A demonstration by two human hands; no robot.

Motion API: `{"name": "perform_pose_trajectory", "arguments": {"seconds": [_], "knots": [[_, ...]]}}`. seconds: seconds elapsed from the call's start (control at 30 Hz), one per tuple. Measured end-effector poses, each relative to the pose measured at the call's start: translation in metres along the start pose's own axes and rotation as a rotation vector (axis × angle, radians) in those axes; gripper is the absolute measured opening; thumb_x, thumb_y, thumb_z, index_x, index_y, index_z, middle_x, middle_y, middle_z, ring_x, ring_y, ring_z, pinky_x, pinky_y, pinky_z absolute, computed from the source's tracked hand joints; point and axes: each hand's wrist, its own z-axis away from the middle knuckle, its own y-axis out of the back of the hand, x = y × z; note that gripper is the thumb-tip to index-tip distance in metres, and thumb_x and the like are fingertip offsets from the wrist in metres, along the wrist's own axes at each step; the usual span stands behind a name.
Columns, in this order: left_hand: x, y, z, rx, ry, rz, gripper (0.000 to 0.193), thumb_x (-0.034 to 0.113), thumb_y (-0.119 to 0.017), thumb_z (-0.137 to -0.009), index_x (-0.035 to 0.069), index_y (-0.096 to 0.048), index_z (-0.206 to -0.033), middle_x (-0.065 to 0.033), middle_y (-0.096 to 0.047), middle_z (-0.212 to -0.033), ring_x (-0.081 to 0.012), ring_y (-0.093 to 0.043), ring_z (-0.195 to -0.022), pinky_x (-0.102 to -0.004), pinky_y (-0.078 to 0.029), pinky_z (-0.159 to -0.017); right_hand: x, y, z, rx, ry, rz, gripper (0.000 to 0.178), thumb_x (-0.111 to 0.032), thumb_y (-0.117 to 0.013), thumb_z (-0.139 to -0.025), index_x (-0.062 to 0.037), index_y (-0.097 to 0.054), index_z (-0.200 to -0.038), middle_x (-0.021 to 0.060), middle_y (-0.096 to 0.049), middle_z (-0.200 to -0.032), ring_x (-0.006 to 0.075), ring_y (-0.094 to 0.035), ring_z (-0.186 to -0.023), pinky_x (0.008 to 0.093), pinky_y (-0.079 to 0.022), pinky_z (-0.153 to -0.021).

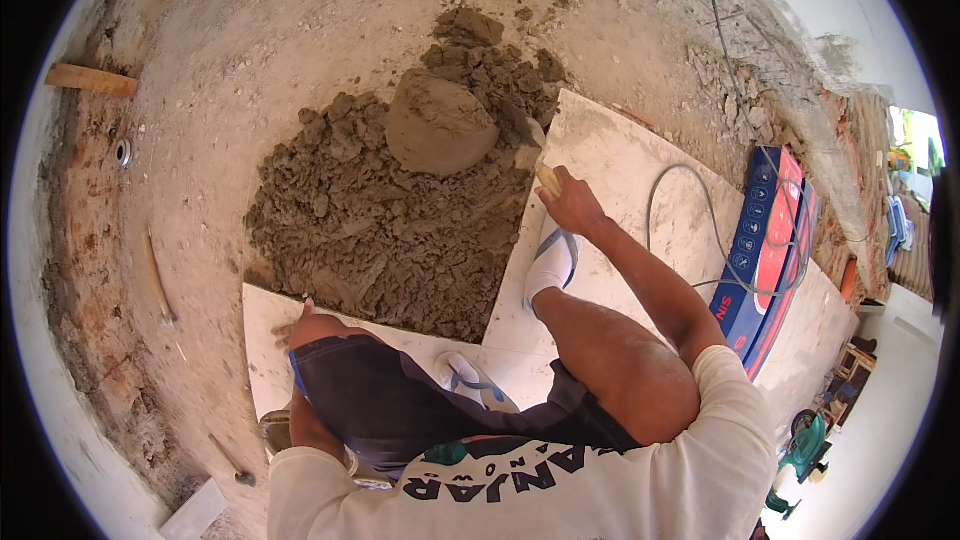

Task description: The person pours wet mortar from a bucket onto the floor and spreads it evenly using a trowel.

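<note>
My right hand [573,202] is closed around the pale wooden handle of a trowel [545,176]. The trowel's mortar-smeared blade touches the wet mortar beside the corner of a right-hand pale tile [640,155]. Grey-brown mortar [390,240] lies in a rough heap on the floor, with a smooth rounded mound [440,125] in its far part. My left hand [285,332] is low at the left, partly hidden by my knee, its visible fingers lying on a near pale tile [262,355] by the mortar's edge. I squat with sandalled feet on the tiles.
A blue and red box [765,250] lies on the tiles at right, a grey cable [650,205] looping over it. At left on the dusty floor are a wooden-handled hammer [156,280], a tape roll [123,152] and another long-handled tool [232,462]. Rubble [735,90] lines the right wall.
</note>
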Motion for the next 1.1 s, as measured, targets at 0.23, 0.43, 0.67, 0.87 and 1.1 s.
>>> {"name": "perform_pose_trajectory", "arguments": {"seconds": [0.23, 0.43, 0.67, 0.87, 1.1], "knots": [[0.021, 0.045, 0.038, -0.064, 0.065, 0.061, 0.066, 0.059, -0.032, -0.104, 0.013, -0.072, -0.077, -0.0004, -0.071, -0.077, -0.0204, -0.065, -0.082, -0.0447, -0.040, -0.104, -0.049, 0.032, 0.026, 0.019, 0.057, -0.214, 0.053, -0.043, -0.056, -0.098, 0.0040, -0.048, -0.120, 0.0340, -0.067, -0.090, 0.0505, -0.066, -0.090, 0.0539, -0.052, -0.079], [0.061, 0.095, 0.044, -0.073, 0.166, 0.096, 0.069, 0.059, -0.030, -0.105, 0.013, -0.071, -0.074, -0.0006, -0.071, -0.075, -0.0218, -0.064, -0.080, -0.0445, -0.038, -0.106, -0.066, -0.014, 0.024, -0.073, 0.018, -0.181, 0.055, -0.040, -0.052, -0.100, 0.0090, -0.040, -0.122, 0.0354, -0.065, -0.089, 0.0508, -0.066, -0.089, 0.0570, -0.050, -0.080], [0.046, 0.096, 0.059, -0.045, -0.065, 0.231, 0.069, 0.060, -0.031, -0.105, 0.013, -0.072, -0.074, -0.0006, -0.071, -0.075, -0.0231, -0.066, -0.082, -0.0430, -0.033, -0.112, -0.043, -0.034, -0.033, -0.023, 0.018, 0.077, 0.056, -0.043, -0.055, -0.097, 0.0048, -0.044, -0.125, 0.0336, -0.067, -0.093, 0.0495, -0.066, -0.092, 0.0548, -0.052, -0.081], [0.018, 0.054, 0.042, -0.155, 0.284, 0.119, 0.052, 0.048, -0.044, -0.101, 0.014, -0.074, -0.077, -0.0040, -0.072, -0.077, -0.0269, -0.067, -0.084, -0.0441, -0.022, -0.121, -0.061, -0.001, -0.036, -0.086, 0.071, 0.051, 0.057, -0.044, -0.055, -0.096, 0.0031, -0.047, -0.128, 0.0302, -0.069, -0.096, 0.0472, -0.067, -0.095, 0.0550, -0.052, -0.085], [0.036, 0.114, 0.060, -0.145, -0.309, 0.033, 0.034, 0.035, -0.053, -0.093, 0.013, -0.076, -0.082, -0.0089, -0.073, -0.083, -0.0277, -0.069, -0.086, -0.0498, -0.011, -0.125, -0.039, 0.009, -0.028, -0.028, -0.031, 0.074, 0.057, -0.045, -0.054, -0.096, 0.0033, -0.049, -0.127, 0.0294, -0.069, -0.098, 0.0464, -0.067, -0.097, 0.0542, -0.052, -0.086]]}}
